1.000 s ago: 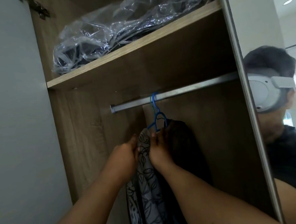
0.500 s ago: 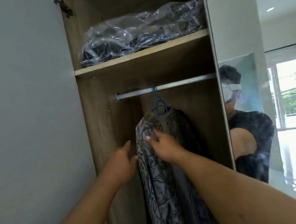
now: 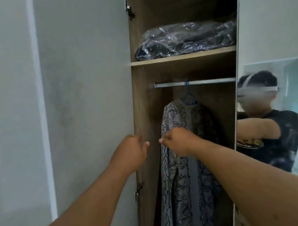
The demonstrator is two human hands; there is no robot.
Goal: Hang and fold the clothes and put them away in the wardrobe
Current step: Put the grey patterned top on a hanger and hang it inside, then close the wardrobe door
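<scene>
A grey patterned garment (image 3: 182, 192) hangs on a blue hanger (image 3: 189, 97) from the metal rail (image 3: 205, 81) inside the open wardrobe (image 3: 143, 104). My right hand (image 3: 177, 141) hovers in front of the garment's left shoulder area with fingers loosely curled; I see no fabric gripped in it. My left hand (image 3: 130, 151) is to its left, level with it, in front of the wardrobe's left side panel. Its fingers are loosely curled and it holds nothing.
A clear plastic bag of dark clothes (image 3: 186, 39) lies on the wooden shelf (image 3: 182, 56) above the rail. The grey door (image 3: 88, 100) stands open on the left, with a hinge (image 3: 138, 190). A mirrored door (image 3: 273, 118) on the right reflects a person.
Both hands have come off the garment near the hanger and drawn back and down. The view has pulled away from the wardrobe, and the garment now hangs free.
</scene>
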